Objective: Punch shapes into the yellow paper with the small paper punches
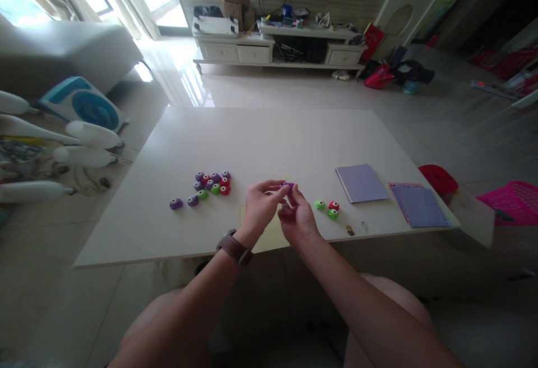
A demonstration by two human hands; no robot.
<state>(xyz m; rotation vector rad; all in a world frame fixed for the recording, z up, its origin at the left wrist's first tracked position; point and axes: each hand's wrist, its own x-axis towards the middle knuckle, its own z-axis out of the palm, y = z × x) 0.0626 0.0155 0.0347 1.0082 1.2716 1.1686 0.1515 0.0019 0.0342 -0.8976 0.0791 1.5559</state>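
2 bare hands are brought together over the near edge of a white table (260,138), and a small purple punch (288,185) is pinched between them. The left hand (261,206) is curled, its thumb and forefinger (273,184) closed to a narrow gap around the punch's left side; the other fingers are folded loosely toward the palm. A brown watch (234,247) is worn on that wrist. The right hand (296,217) is held just beside it, touching it, with its fingertips (294,191) closed on the punch from the right. How much of the punch is covered by the fingers cannot be told, since only a sliver of purple is seen above them.

A pale yellow sheet (269,233) is laid on the table beneath the hands, reaching to the near edge.

Left of the hands, well apart, a cluster (212,183) of purple, red and green punches is grouped on the table, with 1 purple punch (176,204) set off by itself farther left. Right of the hands, 3 punches (328,208), 2 green and 1 red, are set close together. Farther right, a lilac pad (361,183) and a second lilac sheet (419,205) are laid side by side, the sheet near the table's right edge.

A red stool (437,178) and a pink basket (513,201) are seen on the floor beyond that edge.
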